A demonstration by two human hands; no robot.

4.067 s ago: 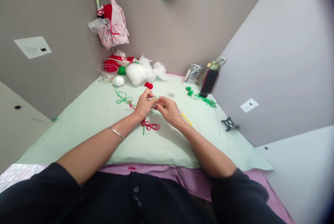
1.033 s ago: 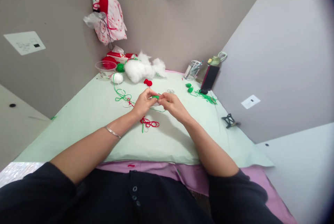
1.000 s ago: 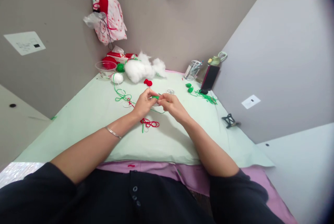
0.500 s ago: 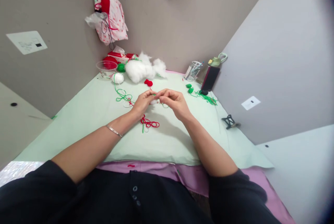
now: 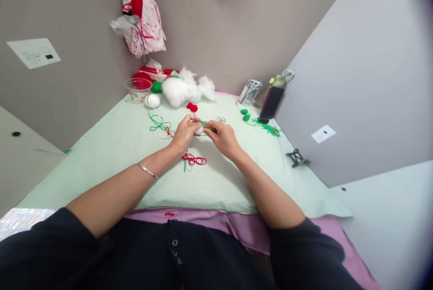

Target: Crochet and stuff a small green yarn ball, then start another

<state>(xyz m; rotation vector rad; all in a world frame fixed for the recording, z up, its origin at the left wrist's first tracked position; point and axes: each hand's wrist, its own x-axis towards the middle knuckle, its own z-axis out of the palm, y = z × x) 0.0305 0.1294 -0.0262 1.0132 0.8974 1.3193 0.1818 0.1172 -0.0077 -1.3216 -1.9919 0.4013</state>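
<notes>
Over the middle of the table, my left hand [image 5: 184, 135] pinches a small green-and-white yarn piece [image 5: 200, 130], its green part on top and its white part bulging below. Close on its right, my right hand [image 5: 224, 139] has thumb and fingers pressed together at the piece's edge; what they grip is too small to make out. Red yarn strands [image 5: 196, 160] lie looped on the table below my left hand. Green yarn [image 5: 158, 123] trails to the left, by a white yarn ball [image 5: 152, 100]. A small red knitted piece [image 5: 192, 107] lies just beyond my hands.
White stuffing [image 5: 181, 90], a clear plastic cup [image 5: 138, 94] and a tissue box [image 5: 154, 72] stand at the back. To the right are a pen holder [image 5: 249, 93], a propped phone [image 5: 272, 102], green yarn pieces [image 5: 269, 127] and a black claw clip [image 5: 297, 158]. A dotted bag [image 5: 150, 28] hangs above.
My right hand has lowered and turned, its fingers now pinched beside the piece. More of the piece's green top shows, and a round clear item behind the hand has come into view.
</notes>
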